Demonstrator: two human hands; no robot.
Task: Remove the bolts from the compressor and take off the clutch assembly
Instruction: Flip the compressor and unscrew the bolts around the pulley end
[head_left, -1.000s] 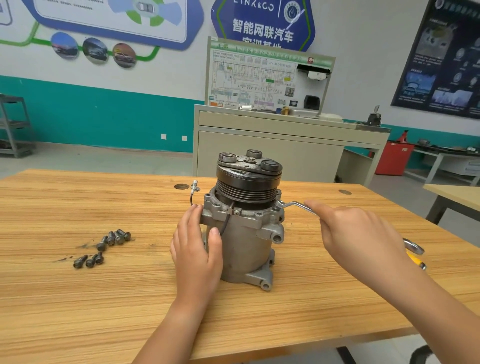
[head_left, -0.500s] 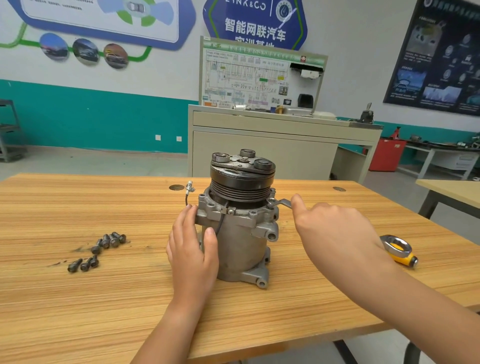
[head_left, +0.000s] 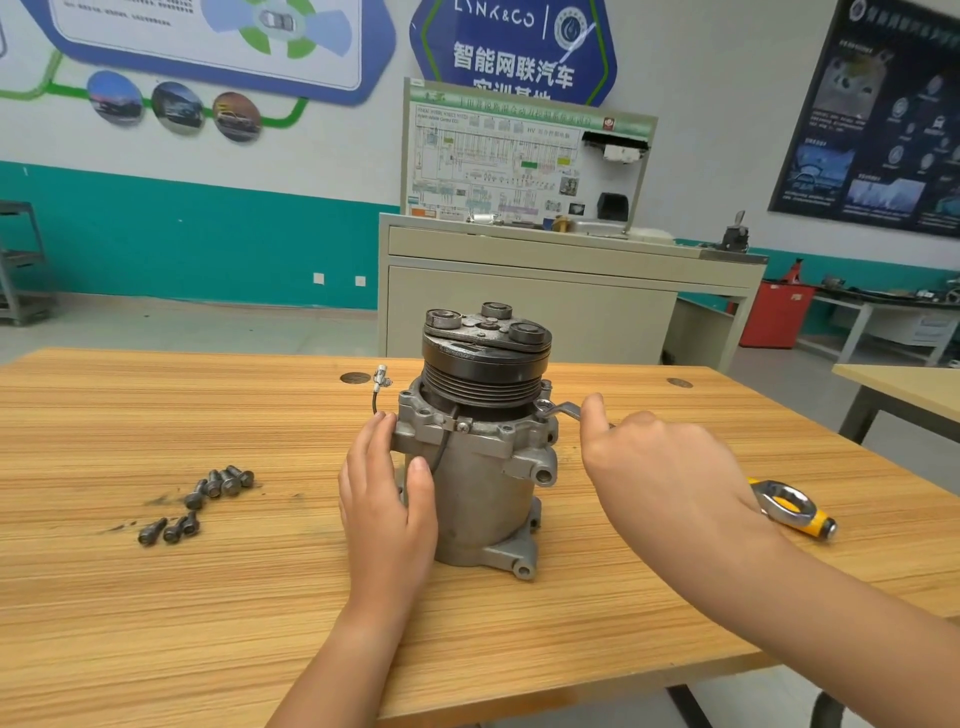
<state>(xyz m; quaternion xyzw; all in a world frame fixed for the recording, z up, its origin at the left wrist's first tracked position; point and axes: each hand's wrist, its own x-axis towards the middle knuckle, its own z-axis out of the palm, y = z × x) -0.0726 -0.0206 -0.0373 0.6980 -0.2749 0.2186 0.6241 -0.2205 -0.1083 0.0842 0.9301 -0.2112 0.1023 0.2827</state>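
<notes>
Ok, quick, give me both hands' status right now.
Left hand: open, palm and fingers pressed flat against the compressor body, steadying it.
Right hand: closed on the wrench, whose head sits at a flange bolt.

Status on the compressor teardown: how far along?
Done: seven dark loose bolts lie on the wooden table. In hand: left hand steadies the upright grey metal compressor; right hand works a thin silver wrench on a bolt at the flange. Left: that bolt, then the black ribbed clutch assembly, still mounted on top.
</notes>
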